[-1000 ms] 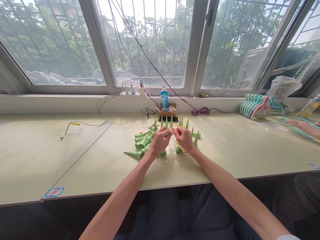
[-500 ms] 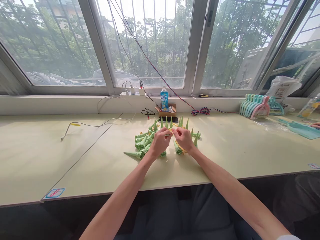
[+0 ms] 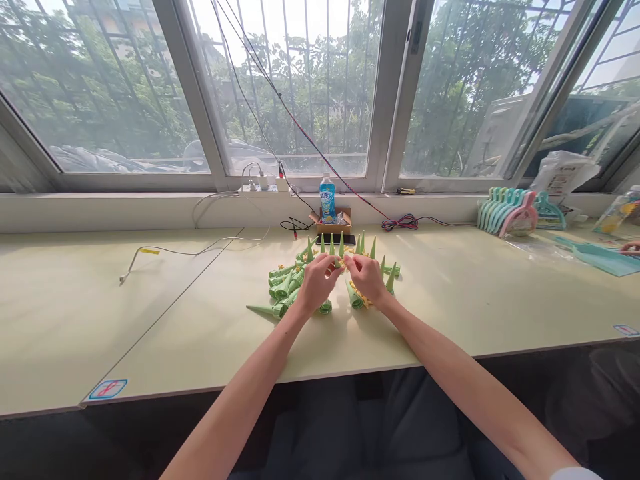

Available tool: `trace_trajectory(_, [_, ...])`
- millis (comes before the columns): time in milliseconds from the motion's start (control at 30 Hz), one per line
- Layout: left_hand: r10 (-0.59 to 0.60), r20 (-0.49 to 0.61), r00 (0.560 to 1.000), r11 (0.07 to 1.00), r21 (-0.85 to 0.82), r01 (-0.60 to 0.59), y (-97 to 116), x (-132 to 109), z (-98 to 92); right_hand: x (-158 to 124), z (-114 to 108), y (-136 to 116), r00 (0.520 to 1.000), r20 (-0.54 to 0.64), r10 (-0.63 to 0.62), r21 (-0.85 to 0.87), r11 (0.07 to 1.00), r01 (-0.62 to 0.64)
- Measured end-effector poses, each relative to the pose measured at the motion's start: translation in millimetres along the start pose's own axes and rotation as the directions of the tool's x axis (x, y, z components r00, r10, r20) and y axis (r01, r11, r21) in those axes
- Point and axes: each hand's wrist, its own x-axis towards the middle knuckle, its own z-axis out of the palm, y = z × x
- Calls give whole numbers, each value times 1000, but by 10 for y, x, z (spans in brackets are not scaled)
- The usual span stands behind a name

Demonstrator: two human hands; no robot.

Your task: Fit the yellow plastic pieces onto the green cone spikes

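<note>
My left hand (image 3: 314,285) and my right hand (image 3: 367,278) meet fingertip to fingertip above a heap of green cones (image 3: 285,287) on the pale table (image 3: 200,320). Both hands are closed in a pinch. The left holds a green cone (image 3: 336,263) by its wide end. The right pinches a small yellow piece (image 3: 346,261) against that cone. More green cones stand upright behind the hands (image 3: 373,249), and small yellow pieces (image 3: 361,297) lie under my right wrist.
A blue-labelled bottle (image 3: 327,199), a small cardboard box (image 3: 343,224) and a dark phone (image 3: 336,239) sit behind the heap. Cables (image 3: 200,250) trail across the left of the table. Stacked pastel holders (image 3: 507,212) stand far right, where another person's hand (image 3: 631,249) rests.
My hands stay together over the heap, with only small finger movement. The other person's hand at the far right has drawn back toward the frame edge.
</note>
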Motion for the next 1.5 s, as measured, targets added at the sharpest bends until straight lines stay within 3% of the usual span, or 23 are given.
trace_trajectory(233, [-74,8,997,994,76,73,24,8,0,0,-50,-38,999,-37,10,19,1000,-9])
trace_trajectory(433, [-86,23,996,995,58,84,12,0,-11,-30,-65,-124,988,137,-67,130,990,49])
trace_trajectory(567, [-62,46,997,997,54,59,-8,-7,0,-33,-36,-94,981,165,-98,117,990,79])
trace_trajectory(733, [-26,62,998,999,33,24,-1,1,12,-21,-26,-35,987,126,-97,75,993,88])
trace_trajectory(1000, [-18,-6,1000,995,102,18,27,17,-12,31,-50,98,995,-60,-78,-13,997,78])
trace_trajectory(1500, [-30,-19,999,989,144,33,-47,1,-3,100,-1,282,995,-17,-94,-100,991,92])
